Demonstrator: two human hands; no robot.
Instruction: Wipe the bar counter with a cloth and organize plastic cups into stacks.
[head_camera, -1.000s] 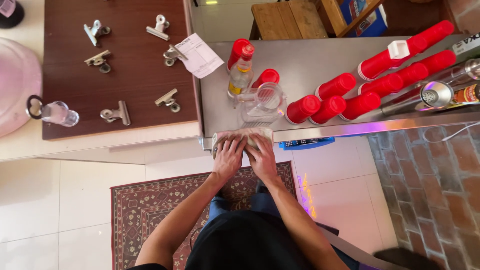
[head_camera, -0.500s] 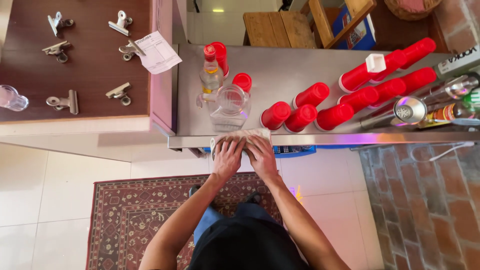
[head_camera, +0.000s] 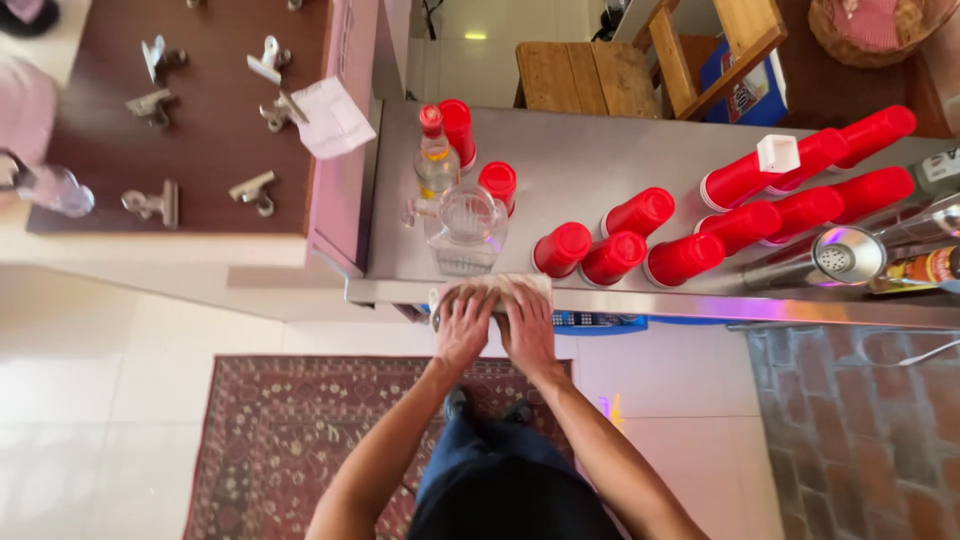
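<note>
Both hands press side by side on a folded pale cloth (head_camera: 535, 284) lying at the near edge of a steel counter (head_camera: 600, 160). My left hand (head_camera: 465, 325) covers the cloth's left part, my right hand (head_camera: 528, 325) its right part; fingers lie flat on it. Just beyond the cloth stands a clear glass pitcher (head_camera: 465, 228). Behind the pitcher is a clear bottle with a red cap (head_camera: 435, 155), flanked by red-capped containers (head_camera: 458, 125).
Several red cups (head_camera: 640, 212) and stacked red cups (head_camera: 810, 165) lie on their sides on the counter's right. A metal shaker (head_camera: 845, 255) and bottles sit far right. Left, a brown board (head_camera: 200, 120) carries metal clips and a paper slip (head_camera: 330, 118). A patterned rug (head_camera: 290, 440) lies below.
The view has shifted, so the counter and board sit differently in frame. Both hands stay together on the cloth at the counter's edge, barely moved.
</note>
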